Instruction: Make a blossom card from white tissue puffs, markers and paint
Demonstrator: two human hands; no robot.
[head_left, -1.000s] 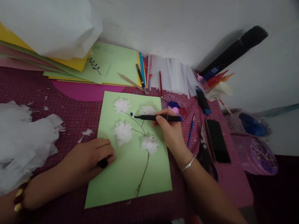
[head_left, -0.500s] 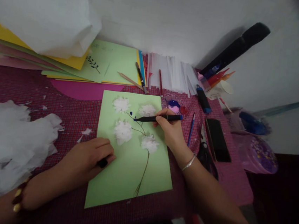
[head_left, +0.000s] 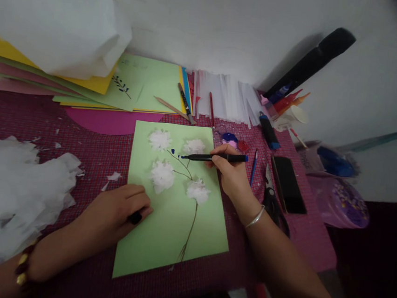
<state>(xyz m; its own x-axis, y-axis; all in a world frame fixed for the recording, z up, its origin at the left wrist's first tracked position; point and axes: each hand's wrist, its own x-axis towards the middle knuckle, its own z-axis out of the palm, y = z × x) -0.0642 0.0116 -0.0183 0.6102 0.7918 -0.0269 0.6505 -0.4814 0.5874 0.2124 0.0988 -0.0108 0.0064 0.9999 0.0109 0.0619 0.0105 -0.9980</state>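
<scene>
A light green paper sheet point(head_left: 146, 251) carries several white crinkled paper flowers point(head_left: 162, 176) and a thin brown drawn stem point(head_left: 192, 225) with branches. My right hand point(head_left: 230, 168) grips a black marker point(head_left: 201, 157) with a blue end; its tip is at small dark blue marks point(head_left: 182, 157) beside the upper branch. At the sheet's left edge rests my left hand point(head_left: 118, 209), fingers curled round a small black piece that looks like a marker cap point(head_left: 135, 217).
White tissue paper point(head_left: 15, 192) is heaped at left. Coloured sheets point(head_left: 156, 77) are stacked behind. On the right lie scissors point(head_left: 273, 198), a phone point(head_left: 289, 185), a thin blue brush point(head_left: 254, 168), a blue-black marker point(head_left: 269, 130) and a paint palette point(head_left: 230, 138).
My right hand and the marker have shifted slightly right, and a further small blue mark shows near the tip. My left hand has stayed in place.
</scene>
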